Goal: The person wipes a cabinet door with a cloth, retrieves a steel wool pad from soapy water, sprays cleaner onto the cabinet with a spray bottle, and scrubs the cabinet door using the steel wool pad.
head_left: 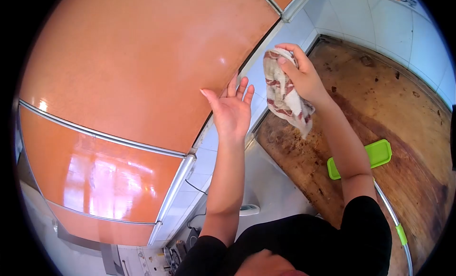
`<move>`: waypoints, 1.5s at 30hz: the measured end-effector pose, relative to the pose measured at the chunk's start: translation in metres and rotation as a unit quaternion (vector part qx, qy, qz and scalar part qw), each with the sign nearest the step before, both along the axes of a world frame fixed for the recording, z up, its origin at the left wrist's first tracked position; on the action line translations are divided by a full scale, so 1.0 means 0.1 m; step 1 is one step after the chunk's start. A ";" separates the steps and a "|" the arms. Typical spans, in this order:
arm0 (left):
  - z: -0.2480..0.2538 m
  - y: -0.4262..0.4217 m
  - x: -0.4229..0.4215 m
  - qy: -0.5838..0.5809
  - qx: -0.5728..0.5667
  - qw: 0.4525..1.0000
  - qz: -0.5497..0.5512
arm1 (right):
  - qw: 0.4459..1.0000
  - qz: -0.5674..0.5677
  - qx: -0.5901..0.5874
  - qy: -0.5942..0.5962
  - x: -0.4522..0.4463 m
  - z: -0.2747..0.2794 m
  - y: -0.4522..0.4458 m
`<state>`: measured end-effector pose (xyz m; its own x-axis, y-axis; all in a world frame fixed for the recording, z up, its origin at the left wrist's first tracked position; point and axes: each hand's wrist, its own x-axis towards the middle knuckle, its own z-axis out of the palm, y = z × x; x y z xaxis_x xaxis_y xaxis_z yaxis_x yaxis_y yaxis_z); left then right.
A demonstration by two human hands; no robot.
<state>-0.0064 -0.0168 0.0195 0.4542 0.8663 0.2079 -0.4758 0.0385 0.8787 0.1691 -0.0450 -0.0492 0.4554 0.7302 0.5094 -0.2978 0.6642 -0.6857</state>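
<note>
At 1 o'clock, the right hand pinches a red and white cloth between thumb and fingers near its top, so the rest hangs loose. Near 12 o'clock, the left hand is spread and holds nothing, its fingers by the edge of the orange door; I can't tell if they touch. Farther off, at 3 o'clock, a green mop head lies on the brown wood top, maybe put there because it's flat and wide
</note>
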 end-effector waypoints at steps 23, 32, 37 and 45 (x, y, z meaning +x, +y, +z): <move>-0.24 -0.18 -0.05 0.126 0.100 0.987 0.003 | 0.974 0.016 -0.044 0.221 0.29 -0.27 0.09; -1.61 -0.65 -0.37 0.245 0.069 0.967 -0.016 | 0.922 0.178 -0.225 0.261 -0.61 -0.85 -0.67; -1.84 -0.74 -0.78 0.160 -0.197 0.967 0.018 | 0.961 0.038 -0.188 -0.200 -0.95 -1.66 -0.93; -2.13 -0.89 -1.24 0.373 -0.156 0.914 -0.012 | 0.879 0.027 -0.285 -0.382 -1.14 -1.75 -1.26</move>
